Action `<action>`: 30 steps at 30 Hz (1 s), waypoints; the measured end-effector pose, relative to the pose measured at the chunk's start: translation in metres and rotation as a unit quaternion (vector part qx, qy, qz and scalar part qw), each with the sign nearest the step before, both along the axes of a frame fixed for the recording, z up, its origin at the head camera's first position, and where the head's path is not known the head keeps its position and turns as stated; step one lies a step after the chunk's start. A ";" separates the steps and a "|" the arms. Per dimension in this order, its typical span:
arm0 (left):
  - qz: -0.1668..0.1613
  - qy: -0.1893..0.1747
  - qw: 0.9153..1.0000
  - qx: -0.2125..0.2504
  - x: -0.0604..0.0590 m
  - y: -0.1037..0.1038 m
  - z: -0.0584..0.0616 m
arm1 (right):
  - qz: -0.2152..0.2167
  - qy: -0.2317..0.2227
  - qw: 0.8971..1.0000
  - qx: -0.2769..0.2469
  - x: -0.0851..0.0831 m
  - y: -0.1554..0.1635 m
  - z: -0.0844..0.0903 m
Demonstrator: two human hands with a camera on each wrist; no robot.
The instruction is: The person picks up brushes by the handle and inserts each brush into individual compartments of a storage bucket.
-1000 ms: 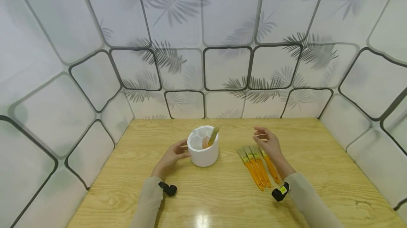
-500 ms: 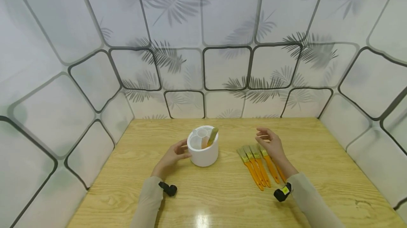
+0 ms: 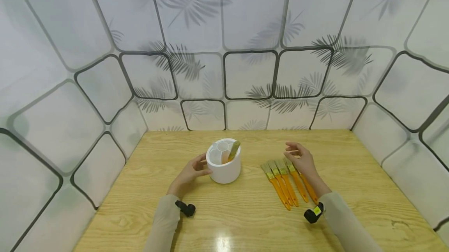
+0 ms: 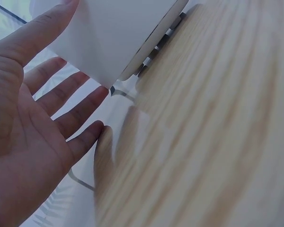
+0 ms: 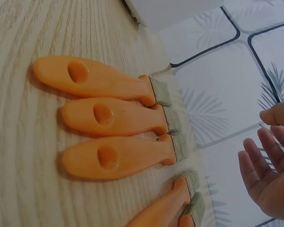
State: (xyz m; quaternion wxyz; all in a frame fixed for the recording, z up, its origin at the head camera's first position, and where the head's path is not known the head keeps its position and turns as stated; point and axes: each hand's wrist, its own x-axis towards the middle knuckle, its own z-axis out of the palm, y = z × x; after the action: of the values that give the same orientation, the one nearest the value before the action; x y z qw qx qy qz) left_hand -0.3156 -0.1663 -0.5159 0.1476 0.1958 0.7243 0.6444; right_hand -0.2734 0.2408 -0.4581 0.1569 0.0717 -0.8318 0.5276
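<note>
- The left hand rests against the left side of the white holder, thumb on its wall and fingers spread straight and relaxed, not curled round it. In my judgement this light contact is a weak point: a nudge from that side could slide or tip the holder, since nothing clamps it.
- The holder stands upright on the wooden table, left of centre. It is round, white and split into compartments; one brush leans in it, bristles up. Which compartment it sits in I cannot tell.
- The leaning brush could shift or topple out if the holder is knocked.
- A row of orange-handled brushes lies flat, side by side, right of the holder, bristles pointing away from the person. Their handles are smooth, with a hole in each; packed so close, lifting one could drag its neighbour.
- The right hand hovers above the rightmost brushes, fingers loosely open, holding nothing.
</note>
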 end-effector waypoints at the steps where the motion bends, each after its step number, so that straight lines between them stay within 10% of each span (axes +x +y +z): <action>1: -0.002 0.005 1.000 -0.001 0.000 0.000 0.000 | -0.001 -0.002 1.000 0.004 -0.002 0.002 -0.004; 30: -0.017 0.021 1.000 -0.008 -0.001 0.000 0.002 | -0.052 -0.059 0.995 0.068 0.001 0.031 -0.033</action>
State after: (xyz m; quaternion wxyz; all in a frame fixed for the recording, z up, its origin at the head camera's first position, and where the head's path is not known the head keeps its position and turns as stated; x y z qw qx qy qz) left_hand -0.3165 -0.1660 -0.5142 0.1451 0.2203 0.7286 0.6320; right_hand -0.2723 0.2721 -0.4908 0.1296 0.0076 -0.8763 0.4639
